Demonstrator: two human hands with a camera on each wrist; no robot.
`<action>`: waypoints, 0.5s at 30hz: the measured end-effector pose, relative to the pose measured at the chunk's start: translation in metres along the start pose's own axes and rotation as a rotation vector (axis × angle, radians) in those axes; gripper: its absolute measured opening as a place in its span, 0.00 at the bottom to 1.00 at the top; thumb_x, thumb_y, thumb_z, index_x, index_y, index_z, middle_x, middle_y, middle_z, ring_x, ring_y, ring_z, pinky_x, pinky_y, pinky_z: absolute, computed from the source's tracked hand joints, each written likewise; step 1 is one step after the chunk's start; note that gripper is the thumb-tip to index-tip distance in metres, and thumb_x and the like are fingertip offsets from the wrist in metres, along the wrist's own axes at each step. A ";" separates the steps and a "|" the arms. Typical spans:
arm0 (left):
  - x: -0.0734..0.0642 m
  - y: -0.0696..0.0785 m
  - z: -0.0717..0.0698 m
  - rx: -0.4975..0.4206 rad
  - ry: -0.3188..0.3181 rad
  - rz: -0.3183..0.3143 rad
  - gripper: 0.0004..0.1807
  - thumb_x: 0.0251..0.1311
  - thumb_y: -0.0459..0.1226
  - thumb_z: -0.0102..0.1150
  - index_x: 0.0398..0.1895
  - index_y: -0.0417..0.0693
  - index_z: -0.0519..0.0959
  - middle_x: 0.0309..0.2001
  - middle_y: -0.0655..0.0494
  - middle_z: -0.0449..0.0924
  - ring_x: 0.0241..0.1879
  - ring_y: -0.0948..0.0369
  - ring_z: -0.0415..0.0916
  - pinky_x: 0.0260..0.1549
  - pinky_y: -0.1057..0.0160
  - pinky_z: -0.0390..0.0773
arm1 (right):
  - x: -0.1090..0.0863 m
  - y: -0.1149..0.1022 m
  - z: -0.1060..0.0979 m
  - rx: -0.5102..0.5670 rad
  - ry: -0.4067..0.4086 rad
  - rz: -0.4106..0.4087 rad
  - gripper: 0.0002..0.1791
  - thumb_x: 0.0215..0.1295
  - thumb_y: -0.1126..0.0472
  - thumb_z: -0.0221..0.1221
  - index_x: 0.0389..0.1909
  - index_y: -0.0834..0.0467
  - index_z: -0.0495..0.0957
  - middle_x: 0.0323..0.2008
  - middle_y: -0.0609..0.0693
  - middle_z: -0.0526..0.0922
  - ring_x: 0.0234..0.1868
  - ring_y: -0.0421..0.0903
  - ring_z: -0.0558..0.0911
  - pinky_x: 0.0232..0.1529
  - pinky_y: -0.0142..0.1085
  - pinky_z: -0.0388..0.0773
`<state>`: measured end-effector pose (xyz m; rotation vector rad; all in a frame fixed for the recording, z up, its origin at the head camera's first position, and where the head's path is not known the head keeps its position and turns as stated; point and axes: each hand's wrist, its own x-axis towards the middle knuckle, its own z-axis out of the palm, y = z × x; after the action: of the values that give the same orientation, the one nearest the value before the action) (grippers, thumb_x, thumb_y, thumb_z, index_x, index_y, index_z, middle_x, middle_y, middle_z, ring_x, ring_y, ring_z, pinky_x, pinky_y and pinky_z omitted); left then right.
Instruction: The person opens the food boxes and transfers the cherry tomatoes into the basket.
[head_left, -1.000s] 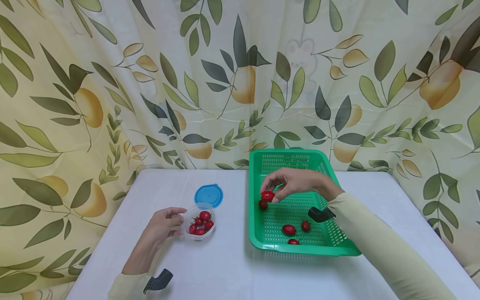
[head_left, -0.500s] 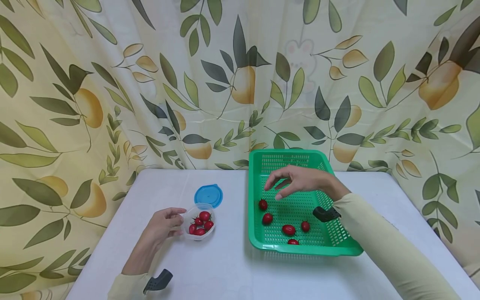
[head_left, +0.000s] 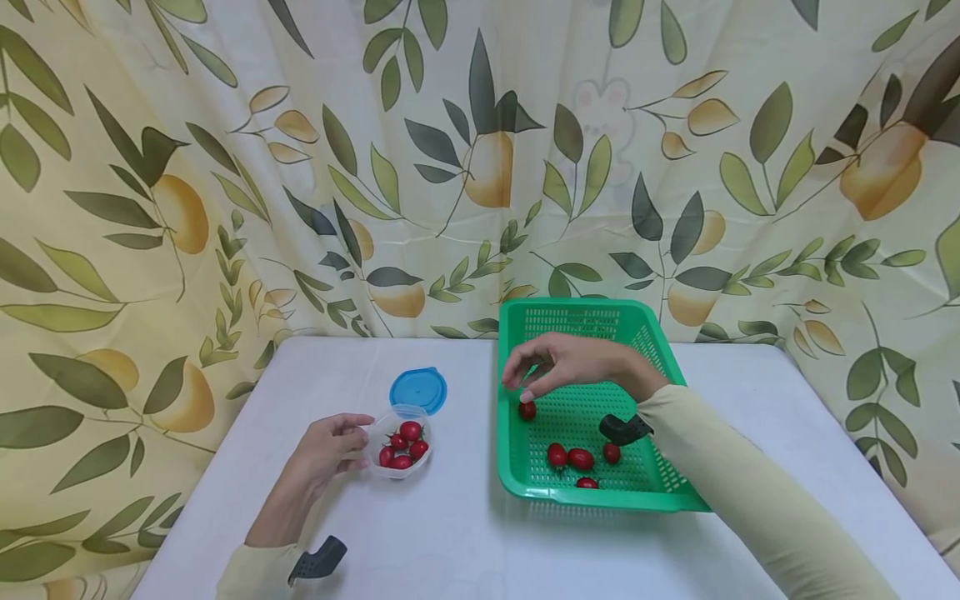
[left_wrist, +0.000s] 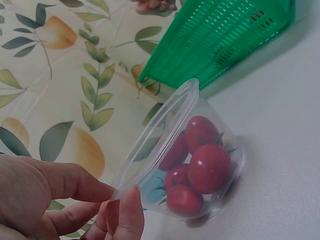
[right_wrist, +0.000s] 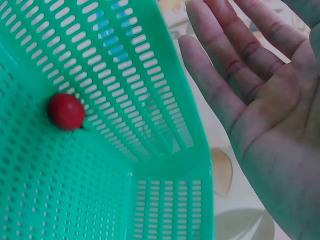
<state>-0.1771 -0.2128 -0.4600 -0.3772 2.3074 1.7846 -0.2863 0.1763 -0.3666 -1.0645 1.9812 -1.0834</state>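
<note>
My left hand (head_left: 326,454) pinches the rim of a clear plastic tub (left_wrist: 200,107), thumb and fingers on its near edge in the left wrist view. Several cherry tomatoes (left_wrist: 210,167) lie inside the tub, some with green stems. Over the left part of a green basket (head_left: 510,467), my right hand (head_left: 566,367) hovers with loosely bent fingers and holds nothing. Just below its fingertips a cherry tomato (right_wrist: 66,111) rests by the basket's side wall. Further forward on the basket floor lie several more cherry tomatoes (head_left: 581,459), two of them side by side.
A round blue lid (head_left: 417,391) lies on the white-covered table (head_left: 450,533) just behind the tub. A curtain (head_left: 480,250) printed with leaves and fruit hangs along the back edge. The basket has raised perforated walls.
A second ago my right hand held a cherry tomato; it let go, and that tomato rolled forward and right beside another. The right hand has since moved left. The left hand has stayed put.
</note>
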 end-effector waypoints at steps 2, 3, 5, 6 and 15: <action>0.001 0.000 0.000 0.000 0.001 -0.002 0.18 0.69 0.30 0.57 0.61 0.37 0.77 0.42 0.46 0.75 0.42 0.52 0.77 0.35 0.65 0.86 | 0.007 -0.003 0.002 -0.010 -0.005 0.009 0.19 0.65 0.59 0.68 0.55 0.58 0.81 0.53 0.56 0.84 0.56 0.54 0.82 0.57 0.43 0.81; 0.001 0.000 0.000 0.001 0.000 -0.004 0.18 0.69 0.30 0.57 0.61 0.37 0.77 0.42 0.46 0.75 0.42 0.52 0.76 0.35 0.65 0.86 | 0.010 -0.005 0.004 -0.017 -0.007 0.011 0.19 0.65 0.58 0.69 0.55 0.57 0.81 0.53 0.55 0.85 0.56 0.54 0.82 0.57 0.43 0.81; 0.002 0.000 0.000 0.001 0.002 -0.007 0.18 0.69 0.30 0.57 0.61 0.37 0.77 0.42 0.46 0.75 0.43 0.52 0.76 0.35 0.64 0.86 | 0.017 -0.008 0.006 -0.025 -0.013 0.017 0.19 0.64 0.58 0.69 0.55 0.56 0.81 0.52 0.52 0.85 0.56 0.53 0.82 0.57 0.43 0.81; 0.003 -0.001 0.000 -0.001 0.003 -0.009 0.18 0.69 0.30 0.57 0.61 0.37 0.78 0.42 0.46 0.75 0.43 0.52 0.76 0.35 0.64 0.86 | 0.021 -0.009 0.007 -0.028 -0.019 0.018 0.19 0.64 0.58 0.69 0.56 0.56 0.81 0.52 0.51 0.85 0.56 0.53 0.82 0.57 0.43 0.81; 0.001 -0.001 0.000 -0.002 0.004 -0.007 0.18 0.69 0.30 0.58 0.60 0.37 0.78 0.42 0.45 0.76 0.44 0.51 0.77 0.35 0.64 0.86 | 0.057 -0.017 0.022 -0.032 -0.119 0.002 0.21 0.65 0.60 0.67 0.59 0.51 0.78 0.54 0.49 0.83 0.58 0.55 0.81 0.58 0.40 0.81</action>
<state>-0.1778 -0.2132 -0.4611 -0.3888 2.3044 1.7851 -0.2894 0.1131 -0.3700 -1.1171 1.9104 -0.9679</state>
